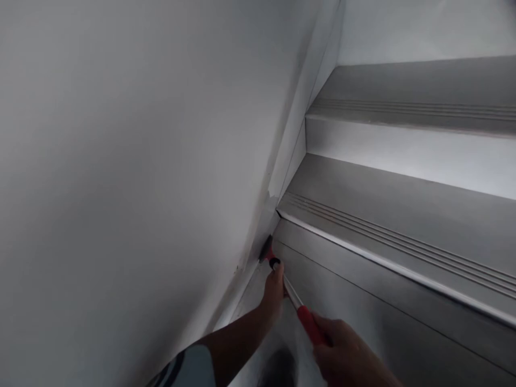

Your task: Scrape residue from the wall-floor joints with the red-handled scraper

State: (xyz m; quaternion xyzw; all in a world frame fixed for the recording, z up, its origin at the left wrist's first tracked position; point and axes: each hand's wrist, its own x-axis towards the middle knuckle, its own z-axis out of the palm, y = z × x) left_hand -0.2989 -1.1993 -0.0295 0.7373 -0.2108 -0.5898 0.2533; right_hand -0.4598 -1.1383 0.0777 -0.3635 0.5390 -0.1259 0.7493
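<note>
A long-handled tool with a metal rod [293, 292], a red grip and a dark, wide head runs from my right hand up to the corner of wall and stair. It looks like a brush or scraper; the head is too dark to tell which. My left hand [274, 289] is closed on the rod just below the head. Lower right, my right hand [342, 352] wraps around the red grip. The dark head [266, 249] is at the foot of the wall, beside the stair riser [330, 279].
A pale wall [141, 134] fills the left side. Grey steps with grooved edges [387, 228] rise to the right, a skirting strip [288, 145] beside them. A dark rounded shape [278, 368], perhaps a shoe, shows at the bottom.
</note>
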